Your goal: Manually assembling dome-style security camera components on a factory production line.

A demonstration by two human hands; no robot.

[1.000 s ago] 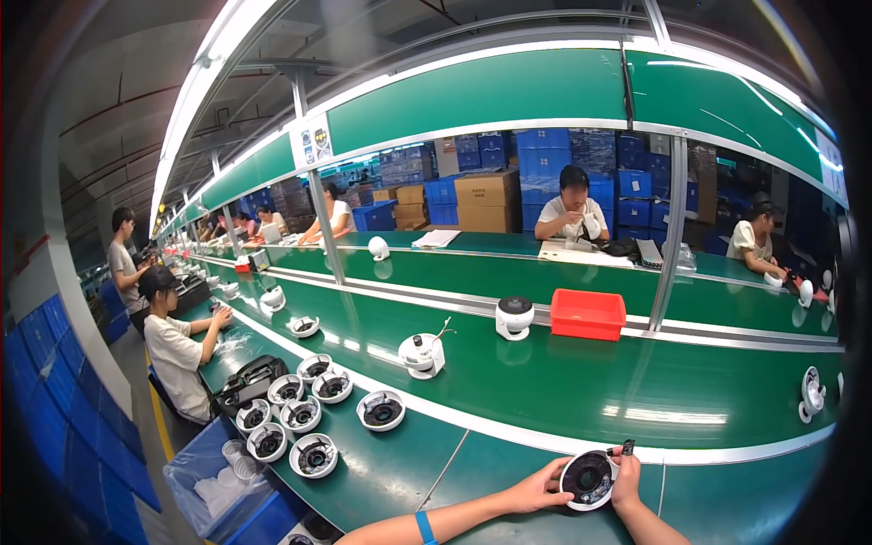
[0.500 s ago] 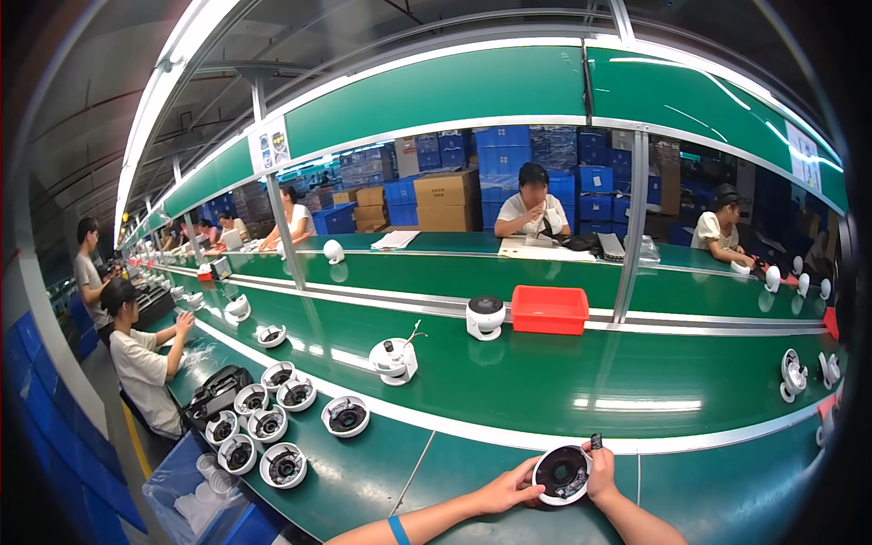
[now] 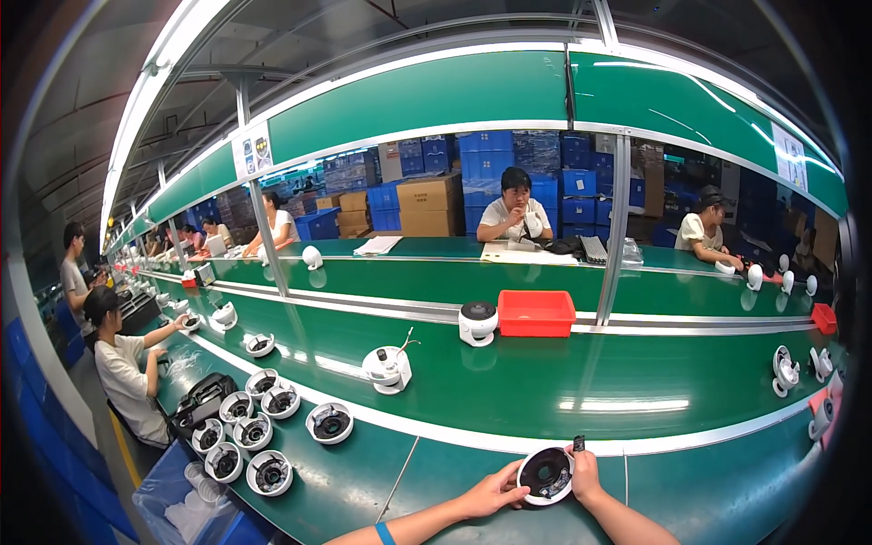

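Low in the middle, over the green bench, my left hand point(image 3: 500, 489) is closed on the left rim of a round white dome-camera housing point(image 3: 547, 476). Its dark inside, with a black ring and small fittings, is tilted up toward me. At the right rim my right hand point(image 3: 586, 474) is closed, its fingers pinching a small black part point(image 3: 579, 443) that sticks up above them. Whether that part is joined to the housing is hidden by the fingers. To the left of my hands another white housing point(image 3: 330, 423) lies with its open side up.
Several similar housings point(image 3: 252, 431) sit by a black bag point(image 3: 204, 398) on the left. A plastic-lined blue bin point(image 3: 186, 500) stands below. On the green belt are a white camera point(image 3: 387, 369), a dark-topped camera point(image 3: 478, 323) and a red tray point(image 3: 536, 313). A co-worker point(image 3: 123, 363) sits left.
The whole view has shifted slightly, so things appear farther left. My hands keep their hold on the housing and black part. The co-worker at left has stretched an arm toward the belt.
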